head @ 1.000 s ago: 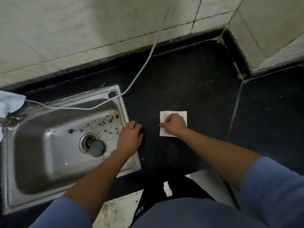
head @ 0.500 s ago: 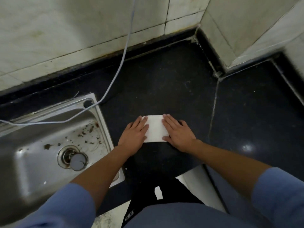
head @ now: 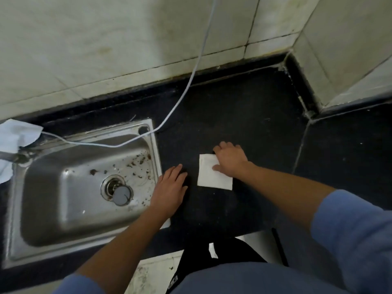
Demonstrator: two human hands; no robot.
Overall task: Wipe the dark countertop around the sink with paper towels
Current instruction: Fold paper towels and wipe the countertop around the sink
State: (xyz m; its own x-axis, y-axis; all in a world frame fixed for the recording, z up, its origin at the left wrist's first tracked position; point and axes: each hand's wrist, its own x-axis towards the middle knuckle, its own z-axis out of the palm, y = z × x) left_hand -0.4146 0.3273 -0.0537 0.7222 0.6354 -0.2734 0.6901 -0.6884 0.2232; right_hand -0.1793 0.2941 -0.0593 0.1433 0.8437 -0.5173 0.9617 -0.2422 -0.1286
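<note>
- Dim, soft light; the wall (head: 106, 49) along the top is brightest.
- The countertop (head: 244, 115) reads near black, its detail lost.
- Dull sheen on the sink (head: 63, 209), lower left.
- Edges bend; my sleeves (head: 350, 230) blur at the bottom.

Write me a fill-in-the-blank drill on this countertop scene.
The right hand rests on the white ____. The left hand lies flat on the countertop, holding ____. The drain plug in the sink is coloured ____.
Missing: paper towel; nothing; grey.
</note>
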